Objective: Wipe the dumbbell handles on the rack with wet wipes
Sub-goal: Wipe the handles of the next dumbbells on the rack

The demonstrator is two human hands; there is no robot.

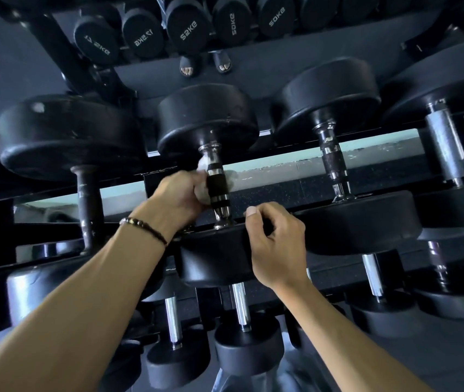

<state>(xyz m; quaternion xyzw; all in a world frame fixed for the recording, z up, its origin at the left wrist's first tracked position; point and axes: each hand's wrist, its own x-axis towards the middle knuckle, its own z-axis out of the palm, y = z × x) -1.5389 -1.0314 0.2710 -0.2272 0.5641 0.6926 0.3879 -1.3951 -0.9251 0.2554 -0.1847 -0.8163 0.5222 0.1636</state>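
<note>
Two bare forearms reach up from the bottom edge toward a dumbbell rack. Below and between them, on the lower tier, four chrome-handled dumbbells show, the middle one standing just under the right wrist.

On the left wrist sits a beaded bracelet. The left hand is curled around a white wet wipe, pressing it against the left side of the handle of the centre dumbbell. Bits of the wipe show above the fingers and on the far side of the handle. This handle has a dark middle grip with chrome collars at each end.

The right hand rests on the near weight head of the same dumbbell, fingers loosely bent over its top edge, thumb raised, holding nothing.

Four dumbbells sit on this middle tier: a dull, worn one at far left, the centre one being wiped, a third with a dark grip to the right, and a fourth with a thick silver handle at far right. Their large black heads block most of the rail behind them.

Beyond the rail a mirror shows floor, more round weight ends marked in kilograms, and two sandalled feet.
</note>
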